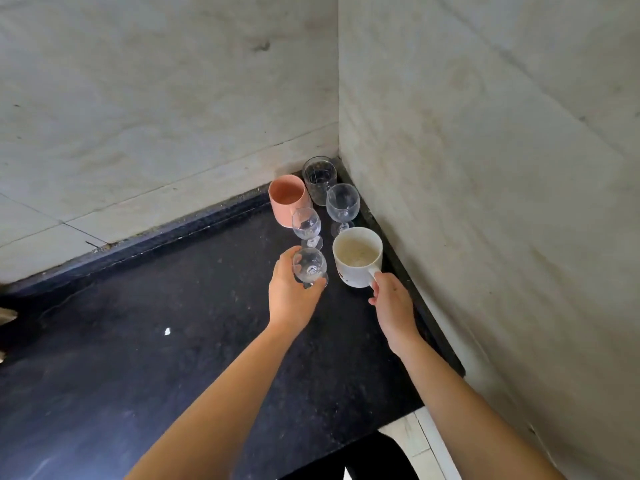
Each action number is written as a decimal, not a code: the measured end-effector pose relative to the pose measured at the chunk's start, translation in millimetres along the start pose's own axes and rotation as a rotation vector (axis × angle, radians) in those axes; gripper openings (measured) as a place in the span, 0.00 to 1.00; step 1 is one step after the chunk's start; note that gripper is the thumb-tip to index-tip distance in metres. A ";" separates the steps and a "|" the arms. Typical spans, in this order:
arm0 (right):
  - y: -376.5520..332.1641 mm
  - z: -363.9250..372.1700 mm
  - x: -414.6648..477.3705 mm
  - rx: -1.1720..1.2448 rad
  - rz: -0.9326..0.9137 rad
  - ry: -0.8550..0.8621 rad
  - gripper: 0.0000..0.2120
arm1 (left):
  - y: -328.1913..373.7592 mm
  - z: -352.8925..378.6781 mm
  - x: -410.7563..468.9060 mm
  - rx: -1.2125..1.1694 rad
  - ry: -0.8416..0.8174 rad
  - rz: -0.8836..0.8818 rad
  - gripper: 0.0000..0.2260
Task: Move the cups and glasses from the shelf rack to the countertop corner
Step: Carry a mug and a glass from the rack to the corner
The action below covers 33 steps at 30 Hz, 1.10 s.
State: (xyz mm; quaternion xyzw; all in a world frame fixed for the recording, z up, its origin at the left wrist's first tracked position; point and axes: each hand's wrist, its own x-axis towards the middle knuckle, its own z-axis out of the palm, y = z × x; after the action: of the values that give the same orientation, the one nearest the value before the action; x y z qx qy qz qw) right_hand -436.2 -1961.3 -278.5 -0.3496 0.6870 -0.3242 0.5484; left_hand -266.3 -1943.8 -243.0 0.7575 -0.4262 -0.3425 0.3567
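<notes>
Fingers (313,284) of our left hand (291,299) wrap around the bowl of a small stemmed glass (309,267), just left of the middle of the frame. We cannot tell if its foot is on the counter (173,306) yet, because our hand hides it.

Right behind it, a bit higher in the frame, stands another stemmed glass (307,226), very near. Behind that is the pink cup (287,199), with a clear tumbler (319,178) in the very corner by the wall (485,168). A third stemmed glass (342,206) stands to the right of them.

Further right, the fingers (375,289) of our right hand (393,308) pinch the handle of the white mug (358,257). The mug sits close to the right wall, in front of the third glass.

To do this step well, we think we should lower the glass slowly and straight, so it does not clink on the glass behind it. We should feel the foot sit flat before we open our left fingers. A tall thin glass can tip, so we let go gently and pull our hand back toward us, not sideways.

The mug should go down flat too, with a little gap from the glass behind it. Then we let go of the handle.
</notes>
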 end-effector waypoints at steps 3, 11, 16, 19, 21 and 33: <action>7.4 9.9 12.0 -0.015 0.009 0.026 0.15 | -11.4 7.0 14.2 -0.009 0.013 0.008 0.27; 21.7 28.9 28.3 0.006 0.018 0.083 0.14 | -33.5 18.3 34.5 -0.006 -0.014 0.067 0.27; 28.0 35.1 33.8 0.023 0.002 0.101 0.12 | -38.7 25.5 38.0 -0.007 -0.019 0.109 0.28; 32.5 36.4 32.1 0.008 -0.002 0.114 0.13 | -40.0 28.6 39.6 -0.005 -0.024 0.116 0.29; 33.9 36.7 27.8 -0.006 0.001 0.115 0.13 | -40.1 28.2 41.9 0.008 -0.033 0.107 0.30; -41.4 33.2 1.7 -0.239 -0.570 0.255 0.17 | -18.2 -61.7 19.9 0.115 0.043 0.112 0.30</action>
State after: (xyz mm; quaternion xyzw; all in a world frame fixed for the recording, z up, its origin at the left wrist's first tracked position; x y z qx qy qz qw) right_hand -398.7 -1987.3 -251.4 -0.5461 0.6578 -0.4228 0.3007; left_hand -200.2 -1939.2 -230.9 0.7588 -0.4792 -0.2806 0.3404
